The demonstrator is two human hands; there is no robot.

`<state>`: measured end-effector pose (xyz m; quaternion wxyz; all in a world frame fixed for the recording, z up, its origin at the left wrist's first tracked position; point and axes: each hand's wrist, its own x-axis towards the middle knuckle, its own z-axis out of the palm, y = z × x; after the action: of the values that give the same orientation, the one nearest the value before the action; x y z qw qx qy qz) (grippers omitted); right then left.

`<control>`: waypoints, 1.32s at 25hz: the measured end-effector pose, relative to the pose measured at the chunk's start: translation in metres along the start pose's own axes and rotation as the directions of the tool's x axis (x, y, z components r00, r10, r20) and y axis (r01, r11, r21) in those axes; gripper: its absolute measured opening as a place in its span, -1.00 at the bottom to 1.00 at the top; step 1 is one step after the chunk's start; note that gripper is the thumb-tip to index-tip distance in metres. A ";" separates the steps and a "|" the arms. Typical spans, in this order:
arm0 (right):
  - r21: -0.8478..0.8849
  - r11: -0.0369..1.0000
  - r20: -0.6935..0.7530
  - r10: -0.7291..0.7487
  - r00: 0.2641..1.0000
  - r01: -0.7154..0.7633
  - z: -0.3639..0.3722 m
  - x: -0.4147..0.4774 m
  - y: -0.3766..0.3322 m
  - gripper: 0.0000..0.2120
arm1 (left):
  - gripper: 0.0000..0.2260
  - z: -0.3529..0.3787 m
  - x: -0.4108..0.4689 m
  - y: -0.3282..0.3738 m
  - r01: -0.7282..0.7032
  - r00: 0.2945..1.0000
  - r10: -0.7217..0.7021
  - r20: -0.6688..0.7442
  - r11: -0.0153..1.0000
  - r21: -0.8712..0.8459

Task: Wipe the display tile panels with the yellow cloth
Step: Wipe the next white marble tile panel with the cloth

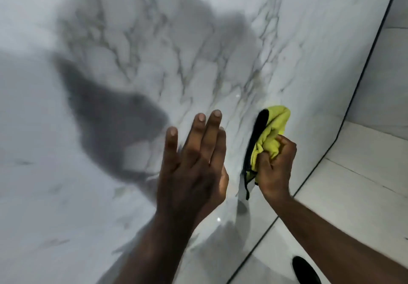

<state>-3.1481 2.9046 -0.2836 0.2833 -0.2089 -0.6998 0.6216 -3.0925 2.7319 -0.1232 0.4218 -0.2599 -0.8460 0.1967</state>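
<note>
The right hand [274, 166] gripped the bunched yellow cloth [272, 129] in a fist against the marble tile panel [154, 51] near its right edge, seemingly for firm rubbing, while the left hand [194, 164], fingers straight and empty, hovered before the panel, perhaps for balance.

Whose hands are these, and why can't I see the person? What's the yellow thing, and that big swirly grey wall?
There is no machine here, just a person. A camera sits on their head and looks down, so you see only their arms and hands, the way you see your own. The big wall with grey veins is a shiny tile panel in front of them. The right hand has a tight grip on a bunched-up yellow cloth with a black edge, close to the panel. The left hand has straight fingers and holds nothing; I cannot tell if it touches the panel. The dark blotch is a shadow. At the bottom is what looks like a dark shoe on the pale floor.
</note>
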 end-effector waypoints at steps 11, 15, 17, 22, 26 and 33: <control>-0.246 0.865 0.271 0.494 0.826 -0.437 -0.010 -0.012 0.065 -0.60 | -0.35 0.013 -0.002 0.016 -0.056 0.998 0.045 0.050 0.966 0.253; -0.223 0.940 0.258 0.311 0.915 -0.257 -0.014 -0.016 0.022 -0.60 | -0.48 0.005 0.001 0.012 0.008 1.000 -0.009 0.021 0.999 0.047; -0.117 0.993 0.234 0.059 0.970 -0.032 -0.015 -0.027 -0.021 -0.59 | -0.54 -0.009 -0.008 0.008 0.017 0.998 -0.014 0.067 0.999 -0.032; 0.048 0.994 0.079 -0.102 0.992 0.098 0.009 -0.063 -0.112 -0.54 | -0.49 -0.061 -0.075 -0.047 0.072 0.993 -0.068 0.091 0.997 -0.040; -0.019 0.932 0.128 -0.357 0.925 0.362 0.013 -0.128 -0.165 -0.48 | -0.50 -0.099 -0.123 -0.099 0.101 0.995 -0.101 0.006 0.995 0.002; 0.032 0.938 0.020 -0.345 0.939 0.344 0.031 -0.166 -0.214 -0.42 | -0.48 -0.141 -0.152 -0.145 0.142 0.988 -0.142 -0.054 0.990 0.010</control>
<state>-3.0308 2.7440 -0.0970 0.3816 -0.0715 -0.7204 0.5747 -2.9402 2.5417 -0.0561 0.4589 -0.2012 -0.8496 0.1651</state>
